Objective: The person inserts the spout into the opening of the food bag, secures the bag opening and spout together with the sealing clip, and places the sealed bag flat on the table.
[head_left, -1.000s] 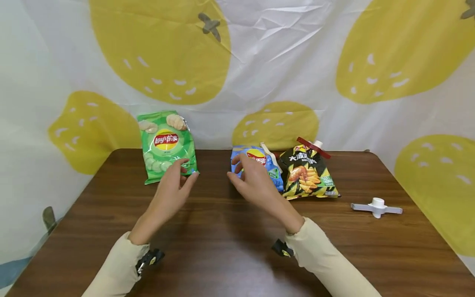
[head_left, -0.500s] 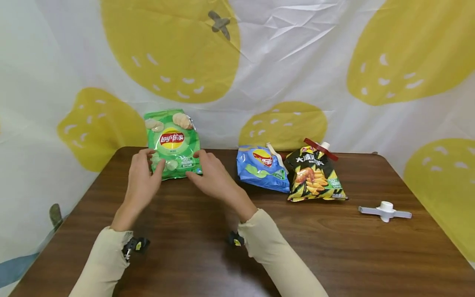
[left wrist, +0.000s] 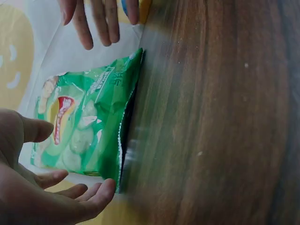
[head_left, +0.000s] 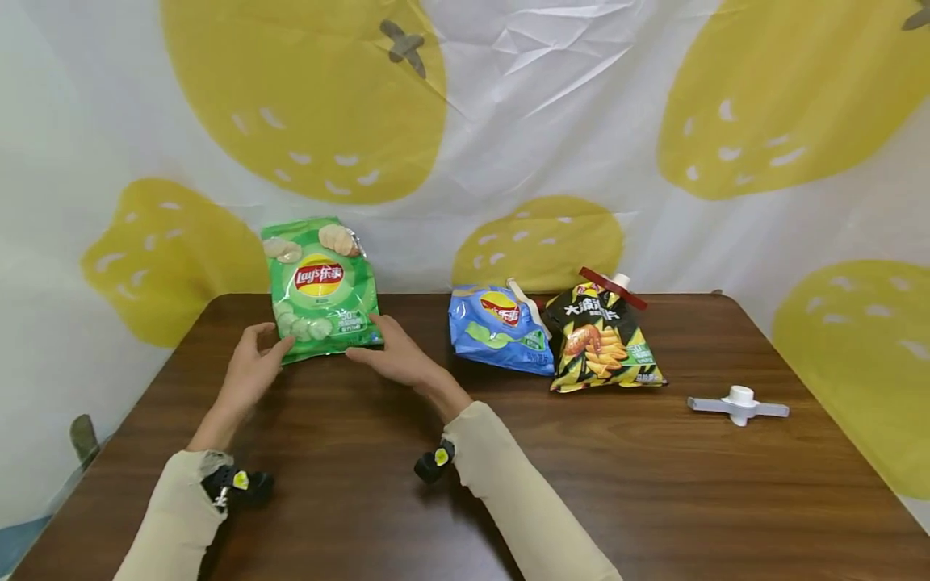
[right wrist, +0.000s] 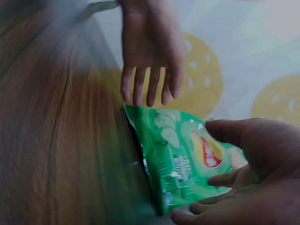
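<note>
A green Lay's chip bag (head_left: pixel 323 290) stands at the table's back left, leaning against the hanging cloth. My left hand (head_left: pixel 250 371) is at its lower left edge, fingers relaxed and spread from the thumb. At the lower right edge is my right hand (head_left: pixel 403 359), its thumb apart from its fingers. Both wrist views show the bag between the two hands, neither one curled round it. Whether any fingertip touches the bag, I cannot tell. In the right wrist view, the left hand (right wrist: pixel 152 42) has its fingers straight beside the bag's bottom corner.
A blue Lay's chip bag (head_left: pixel 497 331) with a white clip sits back centre. Beside it stands a black and yellow chip bag (head_left: pixel 603 347) with a red clip (head_left: pixel 613 288) on top. A grey bag clip with a white cap (head_left: pixel 739 405) lies at the right of the brown table (head_left: pixel 581 484).
My right hand has moved left from in front of the blue bag to the green bag's right side. The left hand has shifted left to its other side. The bags stay in place.
</note>
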A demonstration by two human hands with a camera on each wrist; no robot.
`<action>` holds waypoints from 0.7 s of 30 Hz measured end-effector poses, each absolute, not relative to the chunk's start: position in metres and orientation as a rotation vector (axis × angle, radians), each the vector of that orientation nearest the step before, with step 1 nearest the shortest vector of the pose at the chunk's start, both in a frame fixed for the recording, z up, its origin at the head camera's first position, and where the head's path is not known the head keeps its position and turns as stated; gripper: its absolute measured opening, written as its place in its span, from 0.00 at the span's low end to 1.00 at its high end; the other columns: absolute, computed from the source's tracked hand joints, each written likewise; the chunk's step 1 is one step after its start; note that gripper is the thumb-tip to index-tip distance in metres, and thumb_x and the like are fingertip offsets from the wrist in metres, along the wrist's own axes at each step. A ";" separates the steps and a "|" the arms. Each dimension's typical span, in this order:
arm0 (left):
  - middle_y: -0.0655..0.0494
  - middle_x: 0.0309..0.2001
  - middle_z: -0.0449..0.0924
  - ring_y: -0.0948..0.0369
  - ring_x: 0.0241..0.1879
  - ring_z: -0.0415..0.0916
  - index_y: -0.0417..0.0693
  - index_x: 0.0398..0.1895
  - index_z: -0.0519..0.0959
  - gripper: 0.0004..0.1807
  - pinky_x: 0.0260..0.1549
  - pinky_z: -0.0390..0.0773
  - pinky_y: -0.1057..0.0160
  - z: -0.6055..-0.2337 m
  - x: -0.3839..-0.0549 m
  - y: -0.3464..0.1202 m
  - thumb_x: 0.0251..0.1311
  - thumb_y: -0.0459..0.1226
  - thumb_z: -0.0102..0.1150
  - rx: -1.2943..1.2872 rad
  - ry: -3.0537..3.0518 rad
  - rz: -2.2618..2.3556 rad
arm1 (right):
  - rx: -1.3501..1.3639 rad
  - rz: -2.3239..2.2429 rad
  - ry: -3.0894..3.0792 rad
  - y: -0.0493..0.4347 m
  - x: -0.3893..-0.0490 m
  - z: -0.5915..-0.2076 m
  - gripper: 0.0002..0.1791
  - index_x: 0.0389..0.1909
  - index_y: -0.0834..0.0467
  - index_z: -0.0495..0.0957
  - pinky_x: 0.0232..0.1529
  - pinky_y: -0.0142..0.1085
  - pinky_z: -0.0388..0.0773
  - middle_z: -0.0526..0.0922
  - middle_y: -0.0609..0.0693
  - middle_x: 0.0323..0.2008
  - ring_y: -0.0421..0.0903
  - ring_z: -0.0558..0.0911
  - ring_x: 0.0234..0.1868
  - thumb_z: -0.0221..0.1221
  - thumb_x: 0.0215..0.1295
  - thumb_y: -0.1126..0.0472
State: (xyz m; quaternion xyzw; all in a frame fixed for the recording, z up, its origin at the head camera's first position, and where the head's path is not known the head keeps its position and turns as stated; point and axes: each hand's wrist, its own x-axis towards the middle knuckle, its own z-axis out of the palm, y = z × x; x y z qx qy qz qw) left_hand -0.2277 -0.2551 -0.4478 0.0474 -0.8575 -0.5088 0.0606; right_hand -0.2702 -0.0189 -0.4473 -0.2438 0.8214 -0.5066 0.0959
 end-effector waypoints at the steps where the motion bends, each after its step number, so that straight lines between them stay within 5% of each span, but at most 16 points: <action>1: 0.30 0.75 0.46 0.38 0.70 0.57 0.34 0.77 0.43 0.41 0.61 0.67 0.43 -0.448 -0.228 -0.256 0.75 0.50 0.44 0.154 -2.602 -1.589 | -0.692 -1.555 2.383 -0.021 -0.272 -0.450 0.43 0.77 0.59 0.52 0.72 0.45 0.56 0.55 0.56 0.76 0.50 0.56 0.75 0.60 0.69 0.50; 6: 0.27 0.75 0.40 0.38 0.73 0.48 0.35 0.78 0.32 0.47 0.67 0.60 0.42 -0.452 -0.231 -0.260 0.74 0.51 0.45 0.150 -2.635 -1.745 | -0.500 -1.649 2.265 -0.020 -0.277 -0.464 0.41 0.78 0.52 0.54 0.72 0.49 0.57 0.56 0.51 0.76 0.50 0.55 0.76 0.60 0.69 0.47; 12: 0.26 0.74 0.43 0.39 0.71 0.51 0.32 0.77 0.32 0.48 0.68 0.58 0.45 -0.461 -0.236 -0.267 0.73 0.51 0.46 0.206 -2.653 -1.772 | -0.457 -1.673 2.205 -0.017 -0.280 -0.473 0.39 0.77 0.52 0.56 0.69 0.50 0.61 0.60 0.50 0.75 0.51 0.58 0.75 0.59 0.70 0.48; 16: 0.32 0.66 0.56 0.49 0.59 0.64 0.28 0.76 0.39 0.48 0.58 0.67 0.57 -0.464 -0.240 -0.274 0.73 0.54 0.47 0.221 -2.691 -1.830 | -0.441 -1.764 2.182 -0.012 -0.282 -0.475 0.36 0.75 0.55 0.59 0.68 0.50 0.62 0.63 0.53 0.73 0.53 0.61 0.73 0.59 0.71 0.52; 21: 0.57 0.44 0.68 0.63 0.41 0.67 0.33 0.66 0.60 0.37 0.44 0.68 0.65 -0.466 -0.244 -0.280 0.72 0.56 0.49 0.140 -2.749 -1.884 | -0.409 -1.827 2.155 -0.007 -0.284 -0.480 0.35 0.75 0.56 0.60 0.68 0.49 0.63 0.64 0.54 0.72 0.53 0.63 0.72 0.59 0.71 0.53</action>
